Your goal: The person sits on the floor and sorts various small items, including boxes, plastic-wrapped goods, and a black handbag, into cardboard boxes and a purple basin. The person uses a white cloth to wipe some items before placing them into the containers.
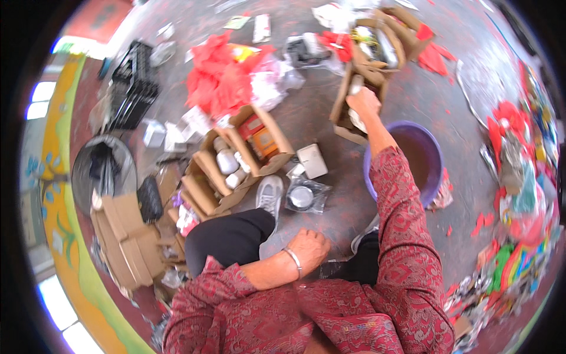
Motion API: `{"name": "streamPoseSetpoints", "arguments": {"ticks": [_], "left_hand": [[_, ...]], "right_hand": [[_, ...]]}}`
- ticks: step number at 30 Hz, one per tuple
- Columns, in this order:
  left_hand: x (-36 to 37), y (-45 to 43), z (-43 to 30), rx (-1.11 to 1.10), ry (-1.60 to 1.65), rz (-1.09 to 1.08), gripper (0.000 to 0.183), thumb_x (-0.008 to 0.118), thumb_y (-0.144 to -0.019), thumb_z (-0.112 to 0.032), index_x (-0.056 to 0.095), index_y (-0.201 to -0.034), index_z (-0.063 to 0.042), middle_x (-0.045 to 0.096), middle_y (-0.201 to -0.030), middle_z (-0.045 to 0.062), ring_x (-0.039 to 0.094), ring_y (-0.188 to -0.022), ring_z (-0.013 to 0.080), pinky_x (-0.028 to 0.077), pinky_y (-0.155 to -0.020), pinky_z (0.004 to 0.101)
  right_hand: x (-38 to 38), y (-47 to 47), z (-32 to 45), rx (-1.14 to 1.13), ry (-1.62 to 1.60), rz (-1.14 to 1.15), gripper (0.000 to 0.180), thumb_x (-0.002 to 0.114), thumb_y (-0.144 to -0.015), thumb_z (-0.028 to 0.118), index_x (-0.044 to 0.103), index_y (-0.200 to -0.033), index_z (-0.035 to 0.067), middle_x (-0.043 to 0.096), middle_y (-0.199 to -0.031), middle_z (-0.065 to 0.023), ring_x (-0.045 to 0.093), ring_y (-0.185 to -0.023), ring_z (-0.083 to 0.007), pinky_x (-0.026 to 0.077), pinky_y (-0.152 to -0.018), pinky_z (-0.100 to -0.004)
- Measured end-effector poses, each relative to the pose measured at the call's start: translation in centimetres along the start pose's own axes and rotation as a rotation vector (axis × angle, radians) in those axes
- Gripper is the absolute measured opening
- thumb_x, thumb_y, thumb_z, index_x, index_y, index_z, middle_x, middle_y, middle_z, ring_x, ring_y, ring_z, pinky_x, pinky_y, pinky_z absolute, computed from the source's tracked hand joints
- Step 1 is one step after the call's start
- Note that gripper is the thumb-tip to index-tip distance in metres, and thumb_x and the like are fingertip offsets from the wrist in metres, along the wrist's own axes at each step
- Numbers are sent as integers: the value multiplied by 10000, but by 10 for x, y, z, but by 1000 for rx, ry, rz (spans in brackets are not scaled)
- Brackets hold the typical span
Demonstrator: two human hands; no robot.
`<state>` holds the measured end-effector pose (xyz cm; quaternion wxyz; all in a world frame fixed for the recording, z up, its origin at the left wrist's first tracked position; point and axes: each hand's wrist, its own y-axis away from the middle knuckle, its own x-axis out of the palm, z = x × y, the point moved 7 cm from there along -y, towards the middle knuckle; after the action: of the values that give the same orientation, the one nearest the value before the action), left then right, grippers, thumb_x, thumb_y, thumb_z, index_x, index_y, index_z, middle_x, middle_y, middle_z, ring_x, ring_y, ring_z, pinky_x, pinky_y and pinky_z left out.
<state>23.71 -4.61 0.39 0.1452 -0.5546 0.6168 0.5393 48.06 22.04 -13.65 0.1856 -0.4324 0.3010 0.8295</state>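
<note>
My right hand [365,104] reaches forward into a narrow cardboard box [340,108]. Its fingers close around a white object [357,83], too blurred to name exactly. More white material [357,120] shows in the box just below the hand. My left hand [308,250], with a metal bangle at the wrist, hangs low before my body, between my knees. Its fingers curl downward and their tips are hidden. Ahead of it on the floor lie a round silvery item in clear plastic [302,197] and a flat white square device [312,161].
A purple basin [437,150] of murky water stands under my right forearm. Cardboard boxes with white bulbs [227,161] and orange-red cartons [264,141] are at left. Red plastic scraps [221,75], a black crate [135,88] and a filled cardboard box [376,44] lie farther off. Colourful litter [508,265] lines the right.
</note>
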Motion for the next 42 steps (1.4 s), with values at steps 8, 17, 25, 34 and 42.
{"name": "streamPoseSetpoints", "arguments": {"ticks": [8,17,25,34,42], "left_hand": [[-8,1,-6,34,-85,1,351,555,-736,-191,532,-1064,-67,549,-838,83,544,-788,237,395,-690,350],[-8,-2,-11,57,-106,13,389,590,-750,-226,524,-1096,-61,549,-850,83,539,-795,234,391,-694,351],[-9,-3,-11,72,-103,4,360,597,-740,-220,529,-1056,-63,540,-824,82,542,-766,235,398,-663,347],[-5,-2,-8,75,-73,-10,336,574,-723,-176,535,-1040,-69,530,-796,74,536,-750,229,397,-654,343],[-5,4,-5,45,-94,-28,335,537,-706,-143,544,-1034,-71,528,-791,67,534,-750,223,393,-653,335]], "right_hand": [[-52,5,-37,180,-1251,472,191,650,-748,124,593,-828,-40,602,-708,-118,565,-523,-195,465,-438,-333],[22,178,5,80,-1320,1058,173,621,-780,67,598,-934,-7,636,-758,-95,599,-584,-139,499,-503,-279],[155,143,-60,170,-855,600,235,646,-731,138,579,-901,-10,621,-815,-148,615,-721,-269,491,-611,-400],[186,67,-77,-42,-178,289,387,614,-700,306,546,-1003,75,602,-989,-166,569,-958,-329,457,-806,-407],[150,111,-47,-526,345,251,334,468,-753,78,494,-1080,15,612,-958,-166,611,-886,-309,488,-747,-408]]}}
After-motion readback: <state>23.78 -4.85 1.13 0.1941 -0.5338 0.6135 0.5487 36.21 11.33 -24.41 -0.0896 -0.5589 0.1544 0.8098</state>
